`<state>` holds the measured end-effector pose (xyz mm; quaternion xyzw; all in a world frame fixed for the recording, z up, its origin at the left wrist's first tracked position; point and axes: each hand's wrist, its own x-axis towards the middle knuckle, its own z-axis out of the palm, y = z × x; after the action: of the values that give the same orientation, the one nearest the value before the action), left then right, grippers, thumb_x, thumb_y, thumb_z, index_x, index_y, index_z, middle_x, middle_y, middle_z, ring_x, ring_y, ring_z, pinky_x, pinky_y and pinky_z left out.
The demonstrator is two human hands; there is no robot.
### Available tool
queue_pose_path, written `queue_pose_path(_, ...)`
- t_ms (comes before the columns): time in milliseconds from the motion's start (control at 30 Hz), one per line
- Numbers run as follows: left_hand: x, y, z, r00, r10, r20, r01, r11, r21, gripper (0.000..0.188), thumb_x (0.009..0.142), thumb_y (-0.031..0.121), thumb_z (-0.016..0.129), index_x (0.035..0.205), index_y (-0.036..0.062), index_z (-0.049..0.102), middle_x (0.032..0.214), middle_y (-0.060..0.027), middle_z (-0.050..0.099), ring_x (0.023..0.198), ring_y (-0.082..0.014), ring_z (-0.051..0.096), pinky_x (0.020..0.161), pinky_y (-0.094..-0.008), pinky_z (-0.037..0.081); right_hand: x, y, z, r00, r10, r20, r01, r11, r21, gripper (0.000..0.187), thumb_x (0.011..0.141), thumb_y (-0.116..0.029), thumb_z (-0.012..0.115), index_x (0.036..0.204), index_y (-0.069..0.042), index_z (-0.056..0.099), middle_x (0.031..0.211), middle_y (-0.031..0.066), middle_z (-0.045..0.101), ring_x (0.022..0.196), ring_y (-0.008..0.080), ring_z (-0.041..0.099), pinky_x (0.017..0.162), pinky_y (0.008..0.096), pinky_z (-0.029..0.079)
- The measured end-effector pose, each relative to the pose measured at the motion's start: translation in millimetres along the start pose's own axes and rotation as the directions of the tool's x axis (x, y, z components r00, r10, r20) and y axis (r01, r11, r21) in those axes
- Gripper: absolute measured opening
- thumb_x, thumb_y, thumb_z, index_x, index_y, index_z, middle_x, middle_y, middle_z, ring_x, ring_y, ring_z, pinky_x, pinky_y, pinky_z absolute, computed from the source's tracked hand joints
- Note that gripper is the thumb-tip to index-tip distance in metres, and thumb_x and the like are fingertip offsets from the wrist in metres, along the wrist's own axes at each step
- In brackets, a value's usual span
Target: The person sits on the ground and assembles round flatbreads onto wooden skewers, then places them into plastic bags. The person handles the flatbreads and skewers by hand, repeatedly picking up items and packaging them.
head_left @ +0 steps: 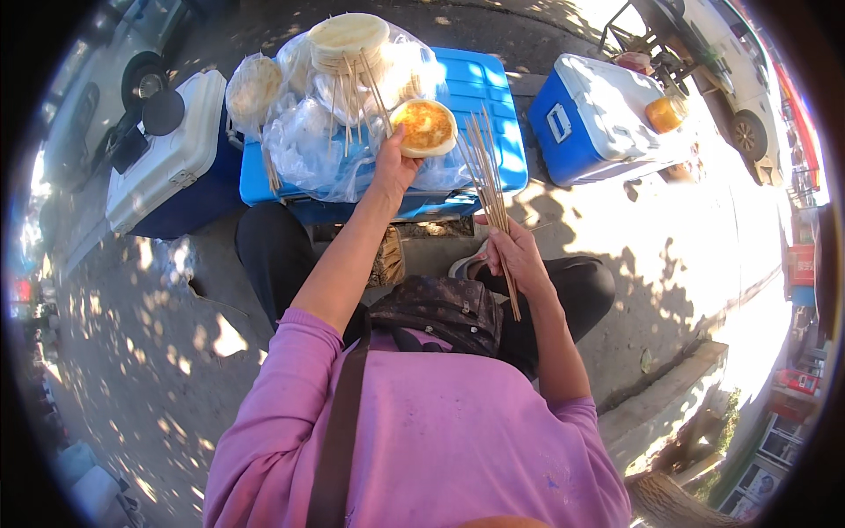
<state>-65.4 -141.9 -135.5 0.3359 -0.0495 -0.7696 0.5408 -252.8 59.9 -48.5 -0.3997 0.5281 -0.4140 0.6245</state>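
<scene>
My left hand (393,167) holds up a round, golden-browned flatbread (424,128) over the blue cooler (488,88) in front of me. My right hand (513,255) grips a bundle of thin wooden skewers (487,167), their tips pointing up and away above my lap. On the cooler lid lie clear plastic bags (304,141) with stacks of pale flatbreads (348,40) and several more skewers (352,97) stuck among them. A further bagged stack of flatbread (253,88) sits at the left edge.
A white-lidded cooler (172,150) stands at the left, another blue-and-white cooler (590,119) at the right with an orange jar (666,113) on it. Cars are parked behind. A dark patterned waist bag (440,312) rests in my lap. A kerb runs at lower right.
</scene>
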Motion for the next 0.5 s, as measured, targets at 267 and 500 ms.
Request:
queue_pose_path(267,-3.0,-6.8,4.3,0.995,0.088,0.046,-0.092,0.991,0.101,0.046,0.087,0.006,0.056,0.129,0.0073,0.037,0.124,-0.0138,0.050,0.107,-0.0284,0.059,0.083,-0.0415,0.055,-6.2,19.9,17.0,0.996,-0.026,-0.088,0.021,0.998,-0.062,0.030,0.092,-0.010,0.052,0.120,-0.001,0.051,0.055,-0.0030,0.043,0.043,0.0047,0.039,0.040,0.0206,0.031)
queue_pose_path(500,-1.3,-6.3,-1.4,0.994,0.087,0.068,-0.092,0.993,0.076,0.048,0.085,0.005,0.059,0.127,0.0119,0.036,0.119,-0.0128,0.053,0.100,-0.0282,0.062,0.073,-0.0383,0.059,-1.3,21.2,18.8,0.987,-0.041,-0.156,0.014,0.985,-0.174,0.029,0.088,-0.010,0.055,0.114,0.001,0.051,0.059,-0.0013,0.047,0.045,0.0061,0.044,0.042,0.0230,0.034)
